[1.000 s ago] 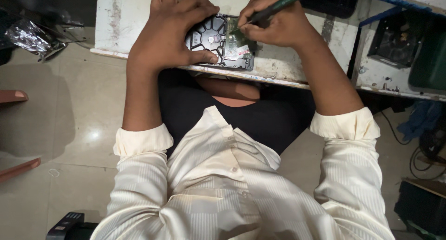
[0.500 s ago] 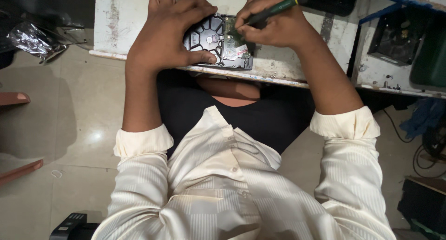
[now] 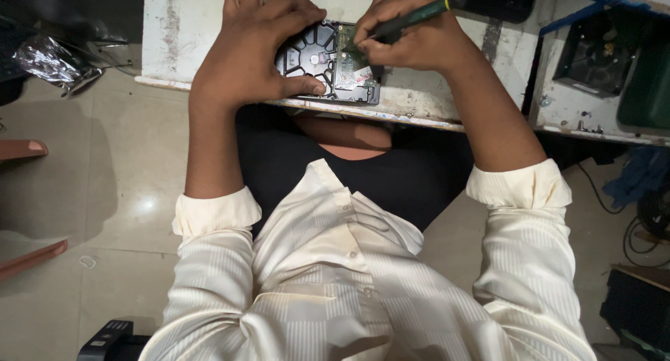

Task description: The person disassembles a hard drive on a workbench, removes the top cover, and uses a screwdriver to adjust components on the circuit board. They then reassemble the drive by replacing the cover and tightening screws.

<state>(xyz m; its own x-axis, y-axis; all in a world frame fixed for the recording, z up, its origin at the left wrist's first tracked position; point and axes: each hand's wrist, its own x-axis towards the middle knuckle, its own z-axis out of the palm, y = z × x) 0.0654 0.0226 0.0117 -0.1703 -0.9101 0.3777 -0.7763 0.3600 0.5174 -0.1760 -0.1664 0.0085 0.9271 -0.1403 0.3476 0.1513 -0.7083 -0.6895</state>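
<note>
1. The left hand (image 3: pixel 255 50) presses flat on the hard drive (image 3: pixel 328 61), so it cannot slide.
2. The right hand (image 3: pixel 412 33) grips a green screwdriver (image 3: pixel 412 19) (tip down on the drive's green board).
3. The drive lies at the edge of the white bench (image 3: pixel 174 33).
</note>
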